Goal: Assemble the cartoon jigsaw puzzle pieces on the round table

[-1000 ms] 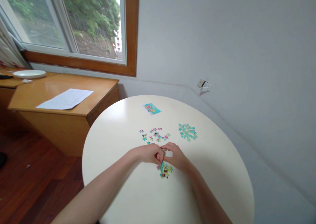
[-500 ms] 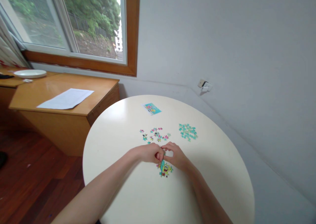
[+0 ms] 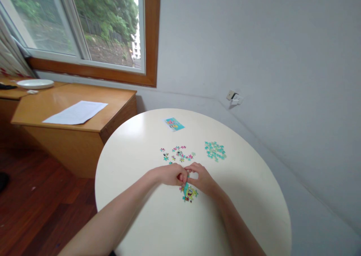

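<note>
My left hand (image 3: 170,174) and my right hand (image 3: 201,178) meet fingertip to fingertip over the round cream table (image 3: 141,218). Both are pinched closed on something small between them that I cannot make out. Just below the fingers lies a small joined patch of puzzle (image 3: 189,193) with a yellow cartoon figure. Several loose pink and mixed puzzle pieces (image 3: 177,154) lie scattered beyond the hands. A cluster of teal pieces (image 3: 215,151) sits further right. A small picture card (image 3: 174,124) lies near the table's far edge.
A wooden cabinet (image 3: 73,135) stands to the left under the window, with a sheet of paper (image 3: 75,112) on it and a white plate (image 3: 35,84) further back. A grey wall runs close along the table's right. Dark wood floor lies at lower left.
Nothing has visibly moved; both hands stay pinched together above the joined patch, with only a slight shift of the view.
</note>
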A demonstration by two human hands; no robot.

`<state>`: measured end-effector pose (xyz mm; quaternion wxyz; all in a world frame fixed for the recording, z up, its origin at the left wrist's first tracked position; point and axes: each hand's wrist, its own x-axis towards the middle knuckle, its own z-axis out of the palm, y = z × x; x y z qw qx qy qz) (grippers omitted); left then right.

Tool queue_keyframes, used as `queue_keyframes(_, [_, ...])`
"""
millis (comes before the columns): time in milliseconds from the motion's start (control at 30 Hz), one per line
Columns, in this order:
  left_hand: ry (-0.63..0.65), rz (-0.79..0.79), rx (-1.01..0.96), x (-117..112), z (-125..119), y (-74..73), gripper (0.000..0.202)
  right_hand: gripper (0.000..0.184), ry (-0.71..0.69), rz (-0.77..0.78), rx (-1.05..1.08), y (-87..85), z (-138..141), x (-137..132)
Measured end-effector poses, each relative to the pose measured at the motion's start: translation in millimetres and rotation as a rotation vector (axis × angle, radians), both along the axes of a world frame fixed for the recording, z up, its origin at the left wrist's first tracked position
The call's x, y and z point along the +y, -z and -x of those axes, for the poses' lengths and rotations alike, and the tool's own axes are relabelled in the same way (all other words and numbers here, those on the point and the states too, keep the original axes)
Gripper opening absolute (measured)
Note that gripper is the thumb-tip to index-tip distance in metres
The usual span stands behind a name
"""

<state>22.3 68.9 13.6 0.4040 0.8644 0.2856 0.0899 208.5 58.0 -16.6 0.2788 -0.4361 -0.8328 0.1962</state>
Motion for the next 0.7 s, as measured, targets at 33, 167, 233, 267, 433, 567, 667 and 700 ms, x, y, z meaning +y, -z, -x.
queue_keyframes(33, [-0.003, 0.004, -0.013, 0, 0, 0.9, 0.011, 0.024, -0.001, 0.001, -0.003, -0.3, 0, 0])
queue_keyframes(167, [-0.025, 0.050, -0.053, 2, 0, 3.7, 0.010, 0.020, 0.003, 0.014, -0.019, -3.9, 1, -2])
queue_keyframes(233, [-0.029, 0.086, -0.064, 3, 1, 3.3, 0.008, 0.019, 0.005, 0.019, -0.020, -5.9, 2, -3])
queue_keyframes(267, [-0.030, 0.103, -0.065, 2, 1, 2.5, 0.007, 0.019, 0.006, 0.023, -0.019, -6.9, 2, -4])
queue_keyframes(433, [-0.035, 0.117, -0.040, -1, 1, -5.4, 0.014, 0.019, 0.007, 0.038, -0.013, -9.8, 4, -5])
queue_keyframes(567, [-0.031, 0.084, -0.014, -4, 0, -11.4, 0.018, 0.022, 0.009, 0.034, -0.013, -10.0, 3, -5])
queue_keyframes(667, [-0.027, 0.045, 0.015, -4, -1, -12.8, 0.020, 0.023, 0.012, 0.029, -0.016, -9.8, 3, -5])
queue_keyframes(700, [-0.028, 0.034, 0.024, -4, -2, -12.3, 0.020, 0.023, 0.013, 0.027, -0.014, -9.5, 3, -5])
